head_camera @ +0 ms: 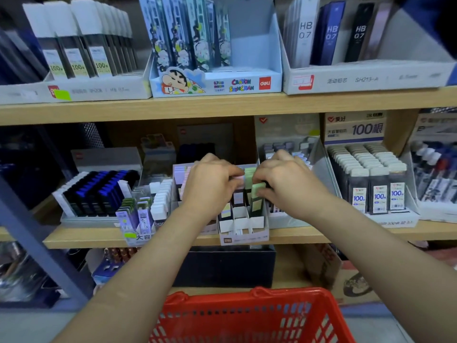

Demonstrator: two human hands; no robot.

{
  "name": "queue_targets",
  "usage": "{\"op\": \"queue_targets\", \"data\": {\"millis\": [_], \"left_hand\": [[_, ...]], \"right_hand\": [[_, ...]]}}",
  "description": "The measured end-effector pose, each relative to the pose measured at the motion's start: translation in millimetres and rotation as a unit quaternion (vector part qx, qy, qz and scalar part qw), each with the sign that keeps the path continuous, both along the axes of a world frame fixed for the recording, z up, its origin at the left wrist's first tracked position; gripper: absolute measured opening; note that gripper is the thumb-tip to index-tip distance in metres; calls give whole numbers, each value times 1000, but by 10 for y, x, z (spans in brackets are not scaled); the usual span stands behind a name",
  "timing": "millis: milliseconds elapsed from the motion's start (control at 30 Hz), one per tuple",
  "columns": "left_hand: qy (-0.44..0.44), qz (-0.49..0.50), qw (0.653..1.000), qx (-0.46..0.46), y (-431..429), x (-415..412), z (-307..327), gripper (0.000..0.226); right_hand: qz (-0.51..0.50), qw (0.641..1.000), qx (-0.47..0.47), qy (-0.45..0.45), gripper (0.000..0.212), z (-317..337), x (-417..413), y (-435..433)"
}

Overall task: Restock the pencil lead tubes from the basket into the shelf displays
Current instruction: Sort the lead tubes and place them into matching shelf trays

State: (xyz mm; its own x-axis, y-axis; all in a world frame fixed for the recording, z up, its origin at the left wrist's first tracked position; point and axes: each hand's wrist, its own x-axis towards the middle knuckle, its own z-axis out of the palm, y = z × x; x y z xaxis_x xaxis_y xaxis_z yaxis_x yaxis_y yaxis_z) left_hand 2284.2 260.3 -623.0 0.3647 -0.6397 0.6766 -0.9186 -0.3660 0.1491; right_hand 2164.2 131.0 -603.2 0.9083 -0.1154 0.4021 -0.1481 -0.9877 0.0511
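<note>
A small white display box [243,237] with three lanes of pastel-capped pencil lead tubes stands at the front of the middle shelf. My right hand [286,181] pinches a green-capped tube [257,196] in the right lane. My left hand [210,181] has curled fingers on the pink-capped tubes [238,191] in the middle lane. Both hands meet over the box and hide its back rows. The red plastic basket [249,315] sits below, near me; its contents are not visible.
Neighbouring displays flank the box: white-capped tubes [162,201] and blue-black tubes [99,191] to the left, grey "100" tubes [378,191] to the right. The upper shelf [222,106] holds more lead boxes. A dark box [225,266] sits on the lower shelf.
</note>
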Motion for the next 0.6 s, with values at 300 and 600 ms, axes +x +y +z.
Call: {"op": "queue_targets", "data": {"millis": [300,600], "left_hand": [[-26,89,991,99,-84,-18,99,24],[16,45,990,129,2,70,138,26]], "right_hand": [[-59,991,-44,-112,17,-132,130,8],[-92,985,-90,-117,15,-137,193,5]]}}
